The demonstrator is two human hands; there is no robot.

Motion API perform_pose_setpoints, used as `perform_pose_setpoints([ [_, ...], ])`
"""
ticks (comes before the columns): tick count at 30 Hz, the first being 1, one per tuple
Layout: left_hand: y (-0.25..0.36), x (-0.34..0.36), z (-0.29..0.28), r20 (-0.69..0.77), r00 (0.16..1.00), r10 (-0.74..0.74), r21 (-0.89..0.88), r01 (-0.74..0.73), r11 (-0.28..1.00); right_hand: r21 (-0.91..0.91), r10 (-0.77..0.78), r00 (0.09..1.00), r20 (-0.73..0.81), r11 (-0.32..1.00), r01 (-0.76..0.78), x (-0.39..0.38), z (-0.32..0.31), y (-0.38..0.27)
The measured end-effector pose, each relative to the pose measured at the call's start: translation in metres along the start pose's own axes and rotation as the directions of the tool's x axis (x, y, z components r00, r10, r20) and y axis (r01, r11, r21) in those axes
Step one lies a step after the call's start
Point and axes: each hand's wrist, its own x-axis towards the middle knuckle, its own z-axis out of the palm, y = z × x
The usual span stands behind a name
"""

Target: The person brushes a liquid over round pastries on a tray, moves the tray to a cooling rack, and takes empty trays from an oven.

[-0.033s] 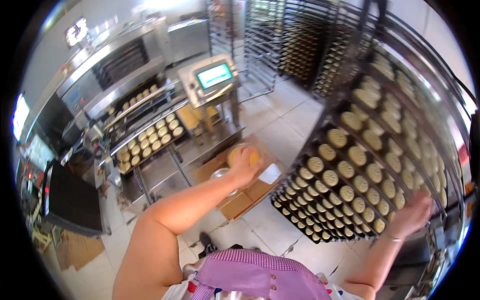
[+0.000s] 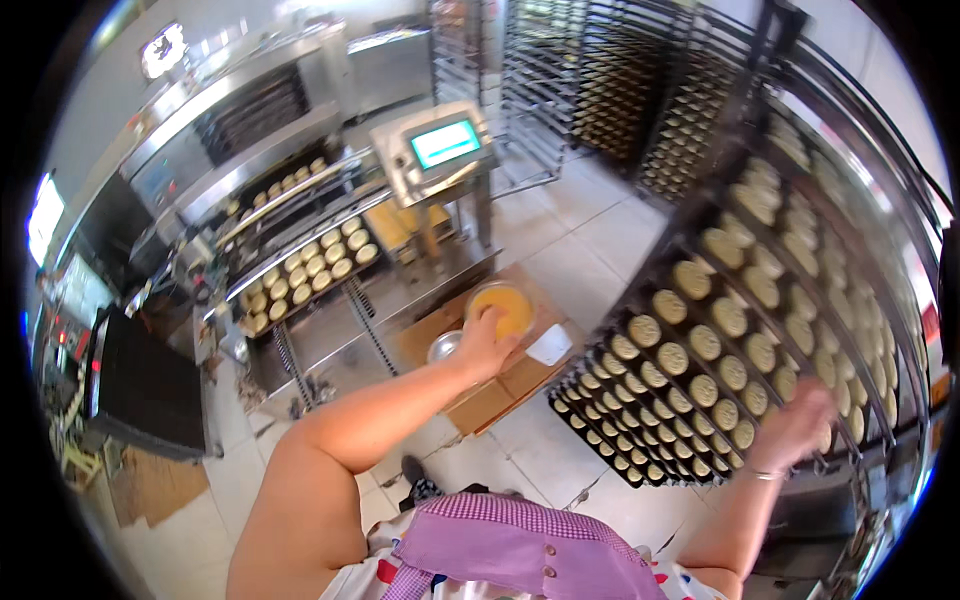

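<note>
My left hand is over the near side of a round bowl of yellow liquid, its fingers curled at the inside of the rim. Whatever those fingers close on is hidden under the hand. On the right, my right hand is smeared by motion in front of a tall rack. Its fingers cannot be made out. The rack's dark trays carry rows of round, pale, patterned pastries. A metal bowl and a flat white piece lie beside the yellow liquid, on brown cardboard.
At the left stands a steel machine with a lit screen and a tray of round pastries on its conveyor. A black cabinet is farther left. More loaded racks stand behind, and tiled floor lies between.
My left hand has drawn back a little toward me, uncovering more of the yellow liquid. My right hand has shifted left along the rack. The view has moved slightly.
</note>
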Motion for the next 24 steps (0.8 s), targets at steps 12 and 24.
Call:
perform_pose_setpoints([
  [12,-0.254,-0.208,-0.069,0.015,0.814,-0.580,-0.063,0.580,0.812,-0.313,0.325,-0.033,0.945,0.873,-0.374,-0.351,0.236,-0.113],
  [24,-0.298,-0.225,-0.098,0.084,0.577,-0.812,-0.208,0.807,0.552,-0.684,0.685,0.020,0.728,0.726,0.071,-0.470,0.255,0.072],
])
